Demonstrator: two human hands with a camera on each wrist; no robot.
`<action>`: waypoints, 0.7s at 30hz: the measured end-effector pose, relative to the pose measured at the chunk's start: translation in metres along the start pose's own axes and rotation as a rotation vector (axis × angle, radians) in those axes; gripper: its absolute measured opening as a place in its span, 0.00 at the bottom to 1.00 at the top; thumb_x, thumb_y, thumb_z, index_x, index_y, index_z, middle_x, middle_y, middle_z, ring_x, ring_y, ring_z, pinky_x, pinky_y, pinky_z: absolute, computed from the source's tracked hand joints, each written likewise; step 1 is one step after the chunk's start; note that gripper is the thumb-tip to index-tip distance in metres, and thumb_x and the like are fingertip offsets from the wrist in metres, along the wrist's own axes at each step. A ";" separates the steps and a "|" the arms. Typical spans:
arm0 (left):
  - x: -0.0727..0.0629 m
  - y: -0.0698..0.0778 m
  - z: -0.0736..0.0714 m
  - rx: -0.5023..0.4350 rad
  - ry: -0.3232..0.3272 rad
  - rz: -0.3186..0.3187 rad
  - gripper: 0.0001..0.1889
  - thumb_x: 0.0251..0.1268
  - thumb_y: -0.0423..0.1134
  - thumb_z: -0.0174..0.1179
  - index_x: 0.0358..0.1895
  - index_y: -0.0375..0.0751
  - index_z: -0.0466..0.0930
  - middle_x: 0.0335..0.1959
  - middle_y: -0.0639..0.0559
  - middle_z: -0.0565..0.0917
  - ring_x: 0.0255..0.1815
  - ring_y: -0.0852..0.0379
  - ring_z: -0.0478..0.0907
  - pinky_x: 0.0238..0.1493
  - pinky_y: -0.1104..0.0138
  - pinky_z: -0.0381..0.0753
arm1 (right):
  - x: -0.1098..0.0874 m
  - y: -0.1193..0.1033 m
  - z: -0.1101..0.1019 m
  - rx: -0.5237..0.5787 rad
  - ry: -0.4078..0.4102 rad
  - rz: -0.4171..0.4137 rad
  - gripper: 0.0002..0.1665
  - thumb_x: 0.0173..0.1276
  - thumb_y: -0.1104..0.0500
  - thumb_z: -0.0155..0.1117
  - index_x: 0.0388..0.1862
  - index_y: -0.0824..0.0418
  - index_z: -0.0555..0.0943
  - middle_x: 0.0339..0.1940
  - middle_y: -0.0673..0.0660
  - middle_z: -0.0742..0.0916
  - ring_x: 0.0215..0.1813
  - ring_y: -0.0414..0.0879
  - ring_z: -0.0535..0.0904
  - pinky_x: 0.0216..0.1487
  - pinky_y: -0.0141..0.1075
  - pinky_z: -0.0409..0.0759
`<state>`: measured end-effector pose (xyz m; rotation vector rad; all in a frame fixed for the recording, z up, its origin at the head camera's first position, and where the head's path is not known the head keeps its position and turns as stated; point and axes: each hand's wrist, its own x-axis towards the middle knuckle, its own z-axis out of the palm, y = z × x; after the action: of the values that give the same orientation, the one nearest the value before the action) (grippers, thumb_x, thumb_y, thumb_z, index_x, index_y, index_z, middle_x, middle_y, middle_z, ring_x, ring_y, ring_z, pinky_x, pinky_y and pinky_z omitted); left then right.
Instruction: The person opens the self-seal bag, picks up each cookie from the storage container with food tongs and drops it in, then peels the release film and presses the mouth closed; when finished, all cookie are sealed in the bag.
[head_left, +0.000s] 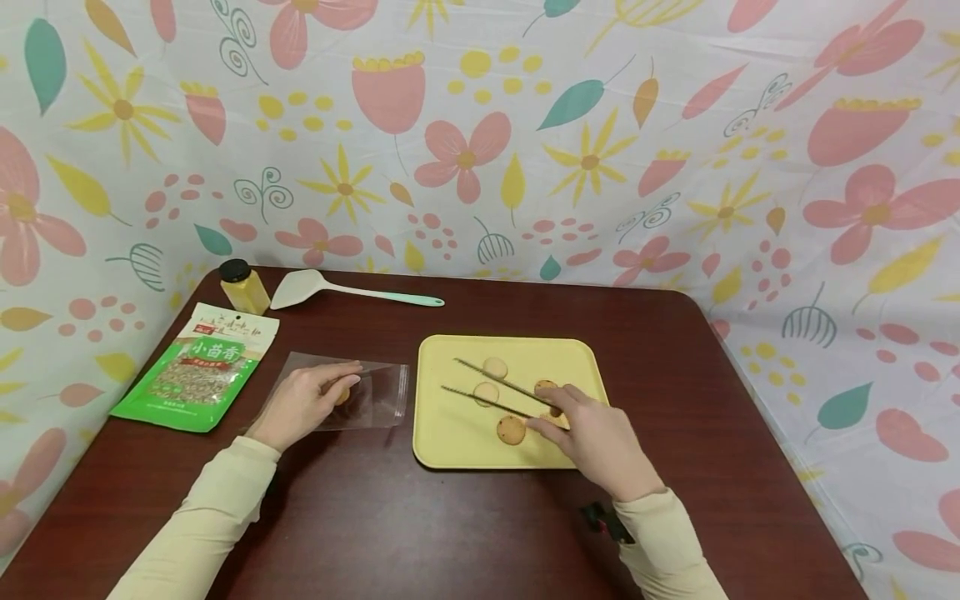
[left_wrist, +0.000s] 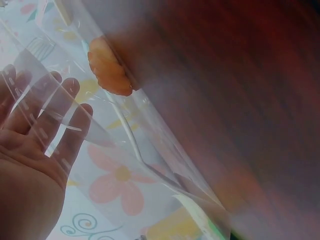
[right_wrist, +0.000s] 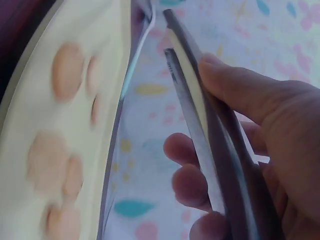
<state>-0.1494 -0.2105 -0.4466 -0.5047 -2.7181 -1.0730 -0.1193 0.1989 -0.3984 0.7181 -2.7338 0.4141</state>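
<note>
My left hand [head_left: 300, 402] lies over a clear plastic bag [head_left: 386, 404] on the table. One round cookie [left_wrist: 109, 69] is within the bag, close to the fingers. In the left wrist view the film crosses in front of the loosely extended fingers [left_wrist: 57, 110]; no pinch shows. Long thin metal tongs [head_left: 504, 382] are in my right hand [head_left: 603, 437], thumb on one arm and fingers on the other. Their tips stand apart above the yellow tray [head_left: 442, 446]. Several cookies [head_left: 512, 430] lie on that tray, some partly hidden by the right hand.
Left of the bag lies a green seasoning packet [head_left: 197, 375]. Behind it stands a black-lidded jar [head_left: 245, 290] with yellow contents. A white spatula [head_left: 337, 287] with a mint handle end lies along the table's back edge. Floral cloth [head_left: 480, 208] hangs behind the dark table [head_left: 420, 533].
</note>
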 end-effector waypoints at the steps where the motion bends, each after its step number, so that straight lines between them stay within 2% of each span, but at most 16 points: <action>1: 0.000 0.000 0.000 0.001 -0.001 -0.003 0.16 0.69 0.38 0.61 0.58 0.40 0.82 0.30 0.53 0.86 0.27 0.60 0.79 0.27 0.68 0.75 | -0.003 0.005 -0.001 -0.009 0.008 0.023 0.26 0.62 0.41 0.69 0.55 0.51 0.82 0.39 0.48 0.85 0.25 0.39 0.78 0.21 0.37 0.74; 6: 0.001 0.001 0.001 0.016 -0.001 0.002 0.16 0.69 0.38 0.61 0.57 0.40 0.82 0.28 0.54 0.86 0.26 0.62 0.77 0.28 0.67 0.75 | -0.013 0.026 -0.002 -0.048 0.018 0.130 0.24 0.64 0.42 0.67 0.54 0.53 0.83 0.36 0.52 0.85 0.20 0.39 0.74 0.17 0.38 0.70; 10: 0.002 0.001 0.001 0.029 0.003 0.013 0.16 0.69 0.38 0.61 0.57 0.39 0.82 0.27 0.55 0.85 0.25 0.64 0.75 0.29 0.67 0.74 | -0.017 0.035 0.001 -0.043 -0.017 0.200 0.24 0.67 0.45 0.65 0.55 0.58 0.81 0.31 0.53 0.82 0.20 0.42 0.74 0.17 0.41 0.71; 13: 0.002 0.001 0.001 0.029 0.002 0.010 0.16 0.68 0.38 0.61 0.57 0.39 0.82 0.27 0.55 0.85 0.25 0.64 0.75 0.29 0.67 0.74 | -0.018 0.039 0.004 -0.025 -0.065 0.246 0.24 0.70 0.48 0.62 0.57 0.63 0.76 0.31 0.56 0.81 0.21 0.46 0.75 0.19 0.45 0.73; 16: 0.002 0.001 0.001 0.024 -0.003 0.000 0.16 0.69 0.38 0.61 0.57 0.39 0.82 0.28 0.55 0.85 0.25 0.63 0.76 0.28 0.67 0.75 | -0.020 0.041 0.008 0.002 -0.099 0.280 0.24 0.70 0.51 0.59 0.58 0.65 0.74 0.36 0.59 0.82 0.22 0.48 0.74 0.21 0.47 0.74; 21: 0.002 0.001 0.002 0.019 -0.006 -0.014 0.16 0.69 0.38 0.61 0.57 0.40 0.82 0.30 0.53 0.86 0.26 0.63 0.77 0.28 0.67 0.76 | -0.021 0.042 0.010 0.027 -0.096 0.286 0.22 0.69 0.51 0.59 0.56 0.64 0.76 0.39 0.61 0.83 0.24 0.47 0.77 0.23 0.47 0.75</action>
<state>-0.1507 -0.2083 -0.4471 -0.4874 -2.7380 -1.0490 -0.1251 0.2392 -0.4232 0.3598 -2.9371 0.4894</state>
